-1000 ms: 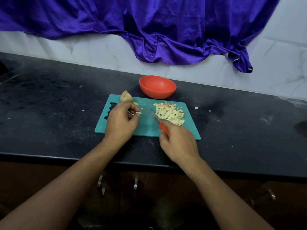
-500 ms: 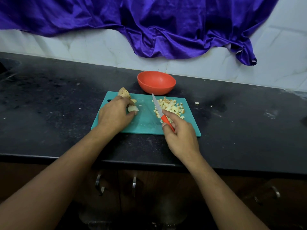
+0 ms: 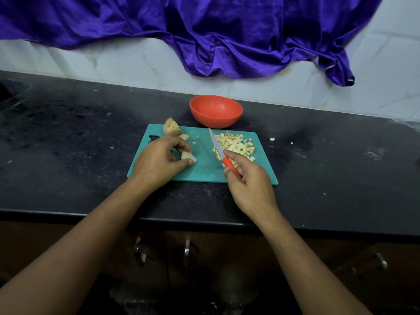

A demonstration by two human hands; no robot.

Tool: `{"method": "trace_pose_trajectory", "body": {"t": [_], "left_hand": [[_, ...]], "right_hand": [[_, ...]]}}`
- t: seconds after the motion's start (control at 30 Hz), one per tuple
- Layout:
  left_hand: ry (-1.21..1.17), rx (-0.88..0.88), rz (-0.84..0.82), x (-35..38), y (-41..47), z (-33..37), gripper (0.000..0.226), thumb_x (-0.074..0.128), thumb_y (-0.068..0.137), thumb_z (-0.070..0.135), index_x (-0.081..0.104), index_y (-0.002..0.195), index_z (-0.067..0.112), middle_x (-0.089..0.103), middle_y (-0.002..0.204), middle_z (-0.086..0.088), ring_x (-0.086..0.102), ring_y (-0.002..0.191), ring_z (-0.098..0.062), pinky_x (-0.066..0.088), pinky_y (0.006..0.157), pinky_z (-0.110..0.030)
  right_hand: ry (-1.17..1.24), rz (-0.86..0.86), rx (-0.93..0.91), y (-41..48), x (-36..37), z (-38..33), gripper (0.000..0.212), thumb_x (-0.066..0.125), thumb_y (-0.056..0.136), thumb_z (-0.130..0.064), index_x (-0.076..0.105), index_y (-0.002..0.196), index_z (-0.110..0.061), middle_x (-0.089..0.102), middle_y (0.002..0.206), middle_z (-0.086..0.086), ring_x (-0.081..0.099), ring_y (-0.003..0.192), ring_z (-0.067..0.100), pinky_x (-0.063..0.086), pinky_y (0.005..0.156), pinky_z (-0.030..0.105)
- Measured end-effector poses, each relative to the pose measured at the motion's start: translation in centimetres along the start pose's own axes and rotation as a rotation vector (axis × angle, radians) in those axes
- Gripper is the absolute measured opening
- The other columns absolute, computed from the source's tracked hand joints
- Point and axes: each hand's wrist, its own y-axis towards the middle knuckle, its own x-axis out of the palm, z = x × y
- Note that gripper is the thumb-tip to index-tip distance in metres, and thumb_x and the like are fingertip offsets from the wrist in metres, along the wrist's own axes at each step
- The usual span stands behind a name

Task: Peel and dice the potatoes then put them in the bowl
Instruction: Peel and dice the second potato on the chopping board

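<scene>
The left grip [image 3: 156, 160] pinches a pale potato wedge [image 3: 188, 156] between thumb and fingertips, the wedge resting on the teal cutting board [image 3: 204, 169]. The right grip [image 3: 247, 185] is curled round the orange handle of a small knife [image 3: 218, 150], forefinger laid along the top; the blade points away, its edge against the heap of diced potato [image 3: 237, 145] on the board's right half. At the board's far left corner sits a potato chunk with skin on [image 3: 171, 130], a small slice [image 3: 184, 136] just beside it. The orange bowl [image 3: 216, 111] stands just behind the board on the black tabletop [image 3: 68, 155]. A purple cloth [image 3: 227, 37] hangs over the tiled wall [image 3: 113, 62].
</scene>
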Motion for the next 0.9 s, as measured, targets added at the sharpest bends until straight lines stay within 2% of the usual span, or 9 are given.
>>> {"method": "trace_pose_trajectory", "body": {"t": [0.1,0.2,0.33,0.43,0.5,0.57,0.67,0.8,0.9], "left_hand": [[-0.167,0.018,0.002,0.0,0.1,-0.2,0.022,0.085,0.081,0.024,0.072,0.097,0.031,0.068,0.084,0.013,0.061,0.07,-0.006,0.054,0.069,-0.026],[-0.186,0.079,0.043,0.1,0.0,-0.3,0.016,0.083,0.082,0.014,0.075,0.087,0.027,0.072,0.084,0.014,0.064,0.077,-0.002,0.048,0.069,-0.011],[-0.049,0.149,-0.064,0.5,0.1,-0.6,0.016,0.079,0.084,0.018,0.079,0.09,0.033,0.073,0.096,0.019,0.066,0.092,0.0,0.058,0.084,-0.032],[-0.004,0.223,-0.097,0.3,-0.1,-0.3,0.012,0.075,0.087,0.027,0.081,0.097,0.028,0.072,0.107,0.015,0.064,0.101,-0.001,0.054,0.094,-0.033],[0.024,0.257,-0.099,0.3,-0.5,-0.2,0.019,0.07,0.089,0.037,0.081,0.101,0.028,0.072,0.113,0.014,0.061,0.107,-0.002,0.049,0.098,-0.033],[0.055,0.255,-0.094,0.3,-0.6,-0.3,0.018,0.069,0.091,0.034,0.079,0.105,0.028,0.072,0.117,0.012,0.06,0.112,-0.004,0.047,0.1,-0.033],[0.084,0.236,-0.075,0.4,-0.6,-0.4,0.017,0.072,0.091,0.029,0.078,0.108,0.029,0.071,0.116,0.014,0.059,0.114,-0.006,0.047,0.101,-0.033],[0.007,0.167,-0.103,0.3,-0.4,-0.6,0.023,0.075,0.089,0.035,0.075,0.112,0.032,0.07,0.11,0.02,0.061,0.105,-0.002,0.054,0.094,-0.036],[-0.037,0.138,-0.116,0.3,-0.5,-0.8,0.026,0.078,0.087,0.038,0.074,0.113,0.034,0.071,0.107,0.022,0.062,0.102,0.001,0.056,0.092,-0.034]], "right_hand": [[0.001,0.006,-0.003,-0.1,-0.1,-0.1,0.044,0.06,0.099,-0.025,0.059,0.141,-0.039,0.051,0.052,-0.021,0.044,0.046,0.008,0.029,0.046,0.018],[0.004,0.011,-0.001,-0.2,-0.1,-0.1,0.044,0.06,0.099,-0.025,0.06,0.141,-0.038,0.047,0.051,-0.013,0.042,0.045,0.009,0.029,0.046,0.018],[0.004,0.009,0.001,-0.2,0.0,-0.1,0.045,0.06,0.099,-0.025,0.06,0.141,-0.037,0.049,0.051,-0.017,0.044,0.046,0.008,0.03,0.047,0.018],[-0.004,0.003,-0.002,-0.2,-0.1,-0.2,0.045,0.06,0.098,-0.025,0.06,0.142,-0.036,0.052,0.054,-0.025,0.047,0.048,0.007,0.034,0.048,0.017],[-0.01,-0.001,-0.006,-0.2,-0.1,-0.3,0.044,0.061,0.098,-0.025,0.06,0.141,-0.035,0.053,0.057,-0.029,0.047,0.048,0.007,0.035,0.049,0.016],[-0.018,-0.005,-0.007,-0.3,-0.1,-0.4,0.044,0.06,0.099,-0.025,0.06,0.141,-0.035,0.054,0.057,-0.029,0.048,0.049,0.007,0.035,0.048,0.016],[-0.033,-0.011,-0.006,-0.4,-0.1,-0.6,0.044,0.06,0.099,-0.025,0.059,0.142,-0.036,0.054,0.059,-0.031,0.049,0.049,0.006,0.034,0.047,0.015],[-0.051,-0.027,-0.005,-0.5,-0.2,-1.0,0.044,0.059,0.1,-0.027,0.058,0.142,-0.038,0.054,0.059,-0.031,0.05,0.05,0.006,0.035,0.047,0.018],[-0.079,-0.028,-0.021,-0.7,-0.3,-1.3,0.043,0.058,0.1,-0.028,0.059,0.141,-0.04,0.054,0.056,-0.022,0.051,0.051,0.006,0.032,0.046,0.016]]}}
